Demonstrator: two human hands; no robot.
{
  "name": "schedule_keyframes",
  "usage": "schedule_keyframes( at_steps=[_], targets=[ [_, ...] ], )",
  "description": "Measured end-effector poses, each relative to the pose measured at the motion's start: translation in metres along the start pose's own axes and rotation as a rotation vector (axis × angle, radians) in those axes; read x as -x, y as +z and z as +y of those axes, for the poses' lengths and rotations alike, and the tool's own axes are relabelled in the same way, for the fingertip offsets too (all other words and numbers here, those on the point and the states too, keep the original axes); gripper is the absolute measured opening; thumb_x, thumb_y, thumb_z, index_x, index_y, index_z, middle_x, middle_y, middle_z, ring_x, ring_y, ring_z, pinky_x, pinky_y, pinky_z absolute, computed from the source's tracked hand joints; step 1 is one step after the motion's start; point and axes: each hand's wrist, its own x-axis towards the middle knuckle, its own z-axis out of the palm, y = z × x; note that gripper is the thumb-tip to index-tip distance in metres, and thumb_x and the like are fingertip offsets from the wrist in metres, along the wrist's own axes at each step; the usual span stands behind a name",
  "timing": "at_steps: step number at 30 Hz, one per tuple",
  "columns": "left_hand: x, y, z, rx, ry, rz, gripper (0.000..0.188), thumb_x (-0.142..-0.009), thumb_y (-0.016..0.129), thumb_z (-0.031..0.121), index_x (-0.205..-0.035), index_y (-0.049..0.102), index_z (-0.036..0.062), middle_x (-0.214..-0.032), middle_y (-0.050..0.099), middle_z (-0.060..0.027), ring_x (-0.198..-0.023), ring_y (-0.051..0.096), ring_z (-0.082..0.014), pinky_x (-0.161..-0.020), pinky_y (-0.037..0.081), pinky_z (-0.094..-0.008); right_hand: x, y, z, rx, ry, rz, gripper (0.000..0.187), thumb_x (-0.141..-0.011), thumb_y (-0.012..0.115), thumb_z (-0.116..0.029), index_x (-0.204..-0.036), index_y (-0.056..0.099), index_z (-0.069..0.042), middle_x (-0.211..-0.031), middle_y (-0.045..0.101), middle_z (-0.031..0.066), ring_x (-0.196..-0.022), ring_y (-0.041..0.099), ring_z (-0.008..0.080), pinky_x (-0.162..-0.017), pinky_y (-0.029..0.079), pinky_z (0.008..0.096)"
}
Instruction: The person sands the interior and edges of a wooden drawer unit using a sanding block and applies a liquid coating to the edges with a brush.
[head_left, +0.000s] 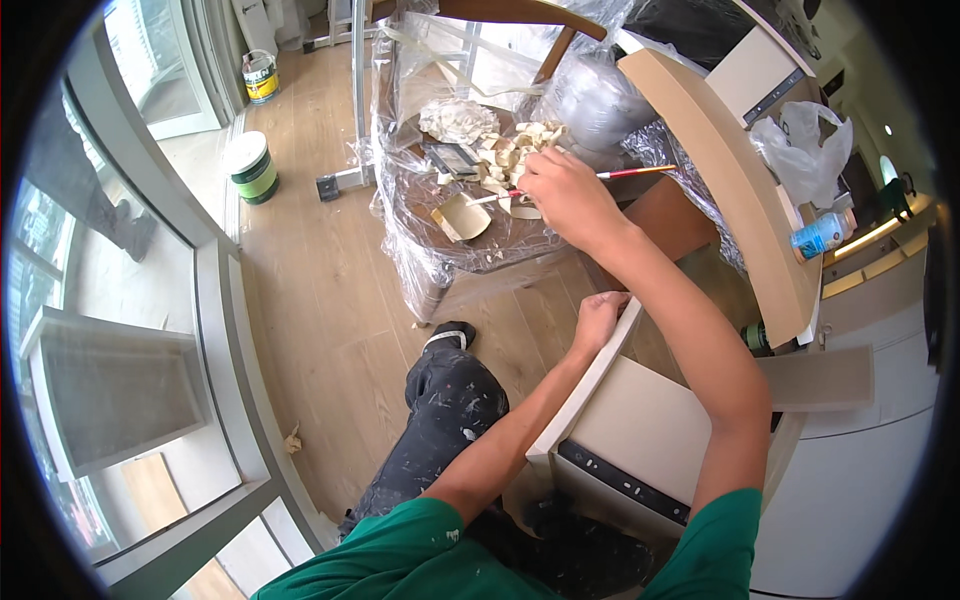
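Observation:
My right hand (566, 193) is closed around a thin paintbrush (640, 172) with a red and white handle. The brush's pale tip end reaches over the rim of a small cream paint tray (463, 217), which sits on a plastic-covered chair (425, 262). Whether the bristles touch the tray, I cannot tell. Lower down, my left hand (600, 320) grips the far end of a cream drawer (640, 415), with its fingers curled over the edge. A black metal rail (622, 480) runs along the drawer, which stands close by my legs.
Crumpled masking tape (520, 150), a white wad (458, 120) and a dark flat piece (452, 160) lie on the chair. A brown board (720, 170) leans at the right, beside a blue bottle (823, 235). Paint cans (252, 168) stand on the floor near the glass door.

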Motion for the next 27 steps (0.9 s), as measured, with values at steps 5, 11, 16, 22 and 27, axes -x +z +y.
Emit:
schedule_keyframes(
  at_steps=[5,11,16,22,27],
  targets=[
    [0.004,0.001,-0.005,-0.106,0.08,0.052,0.033,-0.103,0.061,0.019,-0.092,0.078,-0.0066,-0.085,0.075,-0.0053,-0.078,0.064,-0.0102,-0.075,0.053,-0.0302,-0.008,0.05,0.0,0.083,-0.013,-0.098,0.013,-0.079,0.065,0.003,-0.085,0.074,-0.002,-0.099,0.064,0.0108,-0.105,0.062,0.0298,-0.091,0.054,0.0434],
    [-0.007,0.0,-0.023,-0.103,0.26,0.07,0.031,-0.101,0.064,0.017,-0.097,0.076,-0.0111,-0.094,0.078,-0.011,-0.089,0.068,-0.0142,-0.081,0.056,-0.0346,-0.018,0.086,-0.001,0.226,-0.026,-0.126,0.006,-0.078,0.07,-0.005,-0.076,0.076,-0.005,-0.095,0.069,0.0094,-0.106,0.068,0.0279,-0.086,0.058,0.0402],
    [0.001,-0.002,-0.017,-0.116,0.177,0.065,0.031,-0.101,0.064,0.018,-0.101,0.075,-0.0117,-0.099,0.078,-0.0129,-0.093,0.068,-0.0153,-0.084,0.056,-0.0361,-0.008,0.081,-0.001,0.165,-0.018,-0.12,0.009,-0.08,0.067,-0.005,-0.076,0.075,-0.006,-0.096,0.068,0.0103,-0.105,0.067,0.0295,-0.086,0.057,0.0425],
    [-0.01,-0.008,-0.03,-0.142,0.15,0.059,0.033,-0.1,0.065,0.02,-0.1,0.075,-0.0113,-0.098,0.078,-0.0131,-0.094,0.069,-0.0166,-0.086,0.055,-0.0365,0.007,0.057,-0.005,0.063,0.002,-0.111,0.008,-0.08,0.063,-0.001,-0.081,0.071,-0.003,-0.096,0.062,0.0117,-0.104,0.062,0.0309,-0.09,0.052,0.044],
    [-0.024,-0.016,-0.042,-0.194,0.21,-0.021,0.033,-0.1,0.066,0.022,-0.106,0.075,-0.0092,-0.103,0.078,-0.0139,-0.1,0.069,-0.0175,-0.09,0.054,-0.0386,0.023,0.048,-0.012,0.113,-0.03,-0.114,0.009,-0.081,0.067,-0.008,-0.077,0.074,-0.005,-0.095,0.065,0.0099,-0.104,0.065,0.0271,-0.088,0.055,0.0424]
  ],
)
